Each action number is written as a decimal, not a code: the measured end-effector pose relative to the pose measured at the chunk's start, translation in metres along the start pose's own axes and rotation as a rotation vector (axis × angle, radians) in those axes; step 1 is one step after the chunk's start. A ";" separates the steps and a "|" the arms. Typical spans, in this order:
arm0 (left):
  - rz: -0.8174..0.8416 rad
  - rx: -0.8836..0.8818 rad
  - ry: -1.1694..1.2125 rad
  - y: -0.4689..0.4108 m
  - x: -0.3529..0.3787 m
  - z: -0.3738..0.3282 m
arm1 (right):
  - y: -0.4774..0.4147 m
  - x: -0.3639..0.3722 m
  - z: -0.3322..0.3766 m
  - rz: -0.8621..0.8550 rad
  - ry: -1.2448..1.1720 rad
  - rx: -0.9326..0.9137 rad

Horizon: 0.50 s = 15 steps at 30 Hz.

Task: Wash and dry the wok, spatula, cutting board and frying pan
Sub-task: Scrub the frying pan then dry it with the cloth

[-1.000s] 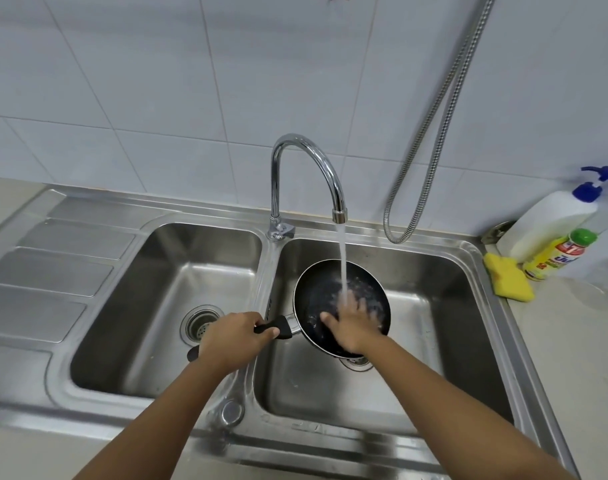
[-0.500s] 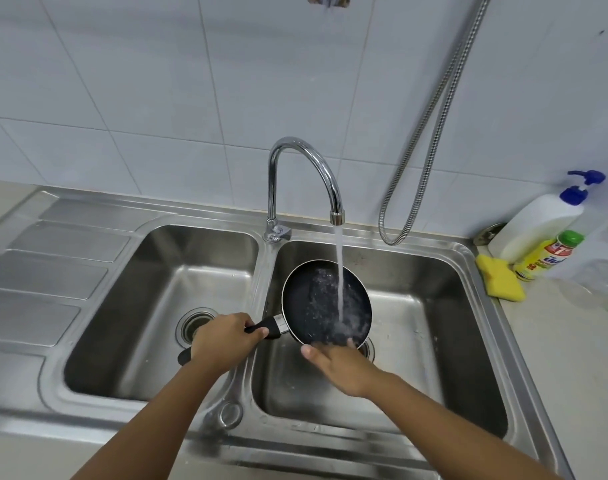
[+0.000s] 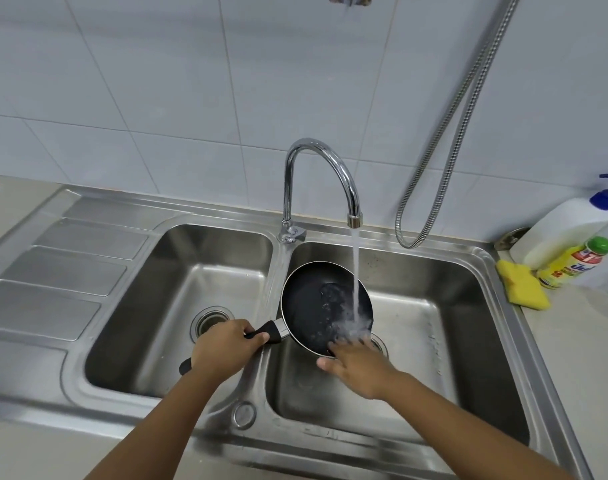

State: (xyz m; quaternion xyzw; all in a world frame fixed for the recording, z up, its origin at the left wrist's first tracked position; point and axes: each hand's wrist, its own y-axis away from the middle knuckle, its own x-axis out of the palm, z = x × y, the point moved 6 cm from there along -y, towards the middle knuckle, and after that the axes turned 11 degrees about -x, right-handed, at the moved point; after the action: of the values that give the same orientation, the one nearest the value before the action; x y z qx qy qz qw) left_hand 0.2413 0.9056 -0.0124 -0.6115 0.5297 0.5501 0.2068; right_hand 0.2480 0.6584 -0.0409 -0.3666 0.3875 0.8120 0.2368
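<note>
**A:** Lower middle of the frame, the left hand [image 3: 223, 348] is wrapping its fingers round the black handle [image 3: 268, 332] of the frying pan [image 3: 313, 303], right above the divider between the two basins.

**B:** And the right hand [image 3: 356, 367], just to the right, is lying flat with its fingers straight and spread. It's touching the pan's near edge, and the fingertips are blurring in the splash.

**A:** The pan itself is sitting tilted over the right basin [image 3: 469, 306], centre frame, with its dark inside facing us.

**B:** Water [image 3: 355, 271] is pouring from the chrome faucet [image 3: 330, 164] onto the pan's right side, by those fingers.

**A:** Centre left, the left basin [image 3: 178, 289] is showing its drain strainer [image 3: 211, 318], and the ribbed drainboard [image 3: 63, 271] is running off to the left edge.

**B:** At the right edge, a yellow sponge [image 3: 522, 285] is lying on the counter just beside a yellow bottle [image 3: 572, 265] and a white pump bottle [image 3: 569, 226].

**A:** Up top, a metal hose [image 3: 462, 126] is looping down the white tiled wall [image 3: 157, 81].
</note>
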 end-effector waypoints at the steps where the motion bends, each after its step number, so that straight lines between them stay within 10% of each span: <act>1: -0.001 -0.005 0.012 0.000 0.001 0.003 | -0.001 -0.002 -0.004 0.000 0.023 0.016; 5: 0.003 -0.023 0.020 0.000 -0.001 0.008 | -0.013 -0.010 0.022 0.068 -0.092 0.063; 11: 0.007 -0.024 0.023 0.001 -0.003 0.006 | -0.079 -0.111 0.043 -0.494 0.190 0.034; 15: 0.011 -0.021 0.014 0.001 -0.003 0.003 | -0.124 -0.121 0.058 -0.510 0.570 -0.067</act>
State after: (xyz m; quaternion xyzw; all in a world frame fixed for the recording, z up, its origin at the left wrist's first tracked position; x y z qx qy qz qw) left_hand 0.2394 0.9088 -0.0098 -0.6147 0.5287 0.5524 0.1937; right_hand 0.3819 0.7656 0.0215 -0.6697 0.3073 0.6049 0.3018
